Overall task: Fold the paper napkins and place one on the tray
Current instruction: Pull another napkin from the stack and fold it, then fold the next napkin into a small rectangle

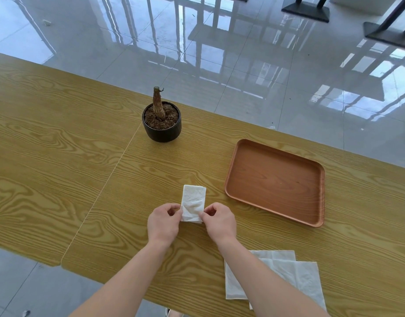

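Folded napkin: a narrow white rectangle (194, 202) lies on the wooden table (59, 145), straight in front of the person, with its near end between the two hands.
Long axis: it points almost directly away from the person, short edges near and far.
Left hand: the left hand (163, 223) has its fingers curled in, thumb and fingertips pinching the near-left corner of the napkin.
Right hand: the right hand (219, 221) is curled the same way and pinches the near-right corner. Both hands are on the same short edge.
Tray: a reddish-brown wooden tray (274, 181) with nothing on it sits to the right of the napkin and a little farther out. It is near but apart, with bare tabletop between them.
Key relation: the tray lies off the napkin's right long edge, so the carry looks like a sideways sweep to the right and slightly forward.
Nearer hand: the right hand is on the tray side, so by my reading it is the natural one to carry the napkin.
Step in hand: this looks like squaring off the fold; nothing is on the tray yet.
Spare napkins: flat unfolded sheets (304, 277) overlap at the near table edge, partly under the right forearm.
Plant pot: a black pot with a cut stump (161, 124) stands beyond and left of the napkin, well away from the route to the tray.
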### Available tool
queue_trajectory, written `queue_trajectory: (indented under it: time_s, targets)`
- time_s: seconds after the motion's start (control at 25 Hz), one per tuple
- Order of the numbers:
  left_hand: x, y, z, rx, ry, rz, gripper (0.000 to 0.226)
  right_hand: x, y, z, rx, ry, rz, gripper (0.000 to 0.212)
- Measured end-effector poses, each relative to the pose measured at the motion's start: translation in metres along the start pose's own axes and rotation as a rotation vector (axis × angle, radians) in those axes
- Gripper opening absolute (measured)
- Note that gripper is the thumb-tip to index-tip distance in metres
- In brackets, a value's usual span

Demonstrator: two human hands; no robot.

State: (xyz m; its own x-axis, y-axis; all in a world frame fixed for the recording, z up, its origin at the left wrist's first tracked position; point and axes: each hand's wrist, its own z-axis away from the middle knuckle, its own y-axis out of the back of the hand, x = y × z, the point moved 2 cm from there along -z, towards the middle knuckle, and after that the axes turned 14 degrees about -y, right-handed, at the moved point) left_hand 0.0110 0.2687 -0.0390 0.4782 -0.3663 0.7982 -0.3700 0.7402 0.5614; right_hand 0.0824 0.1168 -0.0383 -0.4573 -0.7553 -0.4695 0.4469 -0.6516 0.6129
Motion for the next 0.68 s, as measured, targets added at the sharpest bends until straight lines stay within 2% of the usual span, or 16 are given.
queue_trajectory:
  time_s: [0.16, 0.48, 0.6, 0.68]
  targets:
    - [0.002, -0.001, 0.000, -0.023, -0.023, -0.026, 0.010, -0.002, -0.001, 0.001, 0.019, 0.002, 0.052, 0.011]
    - [0.005, -0.005, 0.004, -0.050, -0.152, -0.196, 0.032, -0.009, 0.001, 0.003, 0.021, 0.002, 0.156, 0.023]
    - [0.009, -0.004, 0.004, -0.026, -0.149, -0.218, 0.034, -0.003, 0.010, 0.009, -0.032, 0.033, 0.071, 0.028]
    - [0.013, -0.002, 0.009, -0.011, -0.178, -0.239, 0.032, 0.009, 0.023, 0.016, -0.062, 0.052, -0.030, 0.023]
